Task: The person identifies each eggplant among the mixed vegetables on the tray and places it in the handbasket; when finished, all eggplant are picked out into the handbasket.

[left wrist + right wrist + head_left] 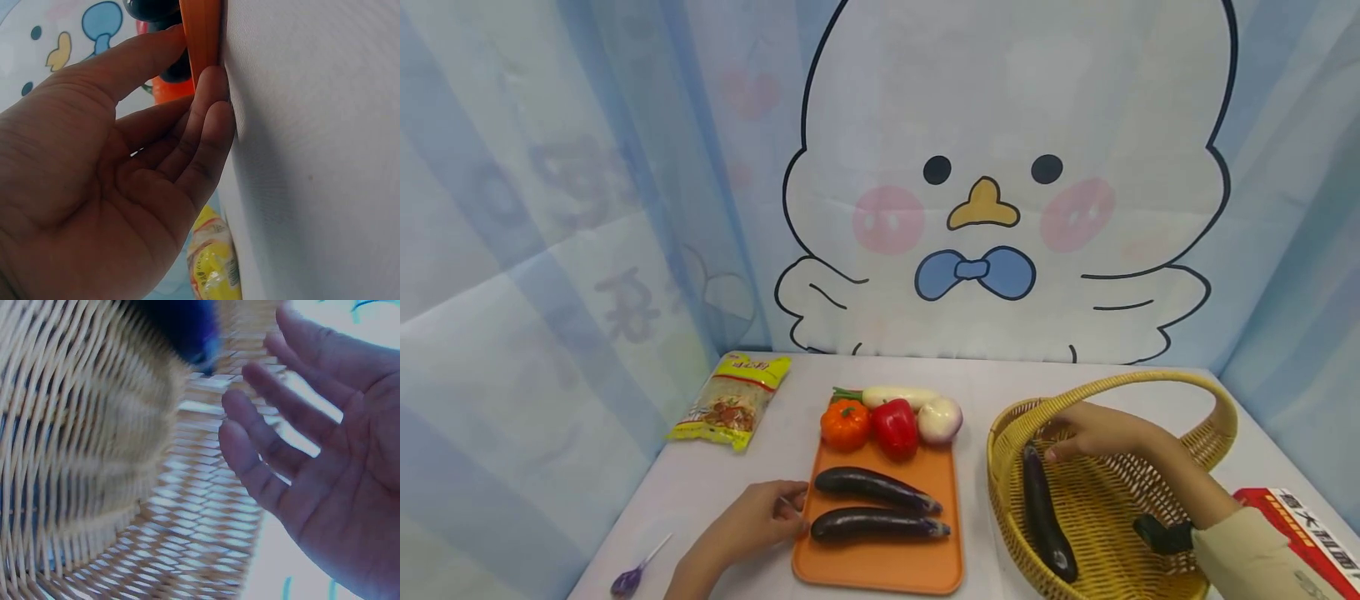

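An orange tray [880, 571] bears two eggplants [868, 525] side by side, below an orange pumpkin-shaped vegetable [846, 425], a red bell pepper [895, 427] and a white-purple round vegetable [939, 420]. My left hand [756, 521] grips the tray's left edge; in the left wrist view the thumb lies over the rim and the fingers sit against its outer side. Inside the wicker basket [1000, 492], another eggplant [1047, 517] lies along the left wall. Over that eggplant's stem end is my right hand [1097, 429], with its fingers [275, 444] spread and nothing between them.
The basket's tall handle [1150, 379] arches over my right forearm. A dark object [1161, 533] shows beside the right sleeve. A yellow food packet [730, 400] lies back left, a purple lollipop [627, 581] front left, a red box [1300, 533] at right. A white radish [898, 397] lies at the tray's back.
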`<state>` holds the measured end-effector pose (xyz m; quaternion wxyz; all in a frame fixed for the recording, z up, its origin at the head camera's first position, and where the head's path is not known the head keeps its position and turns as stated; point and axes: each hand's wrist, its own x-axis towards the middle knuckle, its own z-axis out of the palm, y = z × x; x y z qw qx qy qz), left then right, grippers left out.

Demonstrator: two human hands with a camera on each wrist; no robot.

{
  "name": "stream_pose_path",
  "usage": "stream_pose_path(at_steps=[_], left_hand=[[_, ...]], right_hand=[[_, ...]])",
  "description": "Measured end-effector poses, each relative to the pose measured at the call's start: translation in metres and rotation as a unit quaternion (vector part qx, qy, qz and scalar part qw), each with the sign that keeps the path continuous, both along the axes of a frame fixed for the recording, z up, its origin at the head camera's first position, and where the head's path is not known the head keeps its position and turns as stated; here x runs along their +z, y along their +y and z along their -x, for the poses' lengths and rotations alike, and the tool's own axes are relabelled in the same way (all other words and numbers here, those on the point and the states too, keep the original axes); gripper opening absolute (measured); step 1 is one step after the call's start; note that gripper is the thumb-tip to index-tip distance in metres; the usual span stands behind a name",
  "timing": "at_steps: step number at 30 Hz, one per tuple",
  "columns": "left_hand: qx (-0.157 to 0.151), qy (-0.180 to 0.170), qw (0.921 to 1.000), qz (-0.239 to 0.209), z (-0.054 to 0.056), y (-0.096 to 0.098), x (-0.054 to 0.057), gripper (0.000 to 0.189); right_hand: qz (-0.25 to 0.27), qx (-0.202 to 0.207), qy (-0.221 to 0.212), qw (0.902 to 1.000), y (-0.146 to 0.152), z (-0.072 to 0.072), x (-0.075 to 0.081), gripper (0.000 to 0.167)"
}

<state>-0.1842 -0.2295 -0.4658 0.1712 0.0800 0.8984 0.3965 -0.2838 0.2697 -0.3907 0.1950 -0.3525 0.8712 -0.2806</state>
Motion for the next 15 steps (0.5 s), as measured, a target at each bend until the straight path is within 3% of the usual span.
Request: stream_pose_path(at_steps=[3, 7, 11, 15], left_hand=[[0.000, 0.000, 1.0000, -0.003, 0.000, 0.000, 0.000, 0.059], [0.000, -0.001, 1.0000, -0.006, 0.000, 0.000, 0.000, 0.060], [-0.001, 0.000, 1.0000, -0.006, 0.000, -0.001, -0.001, 0.061], [0.002, -0.002, 1.0000, -0.003, 0.000, -0.001, -0.001, 0.060]], right_hand=[[-0.008, -0.031, 0.033, 0.9989, -0.003, -0.021, 0.018, 0.039], [0.025, -0.042, 0.045, 0.9978, -0.005, -0.056, 0.037, 0.033], [0.079, -0.008, 0.079, 0.9937, -0.010, -0.090, 0.046, 0.028], [0.135, 0.028, 0.129, 0.9820, -0.023, -0.114, 0.046, 0.029]])
